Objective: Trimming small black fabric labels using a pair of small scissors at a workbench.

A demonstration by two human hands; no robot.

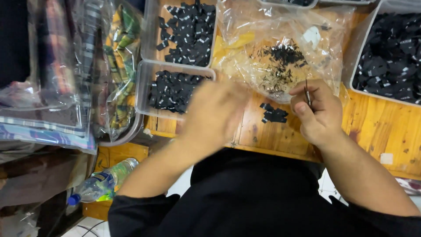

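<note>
My right hand hovers over the wooden table and pinches a thin dark metal pin between thumb and fingers. Just left of it lies a small pile of black tags. Behind it a clear plastic bag holds small dark pins and bits. My left hand is blurred by motion beside a clear tray of black tags; whether it holds anything cannot be told.
A second clear tray of black tags sits further back, and a large one at the right. Bagged patterned fabrics pile up at the left. A plastic water bottle lies below the table edge.
</note>
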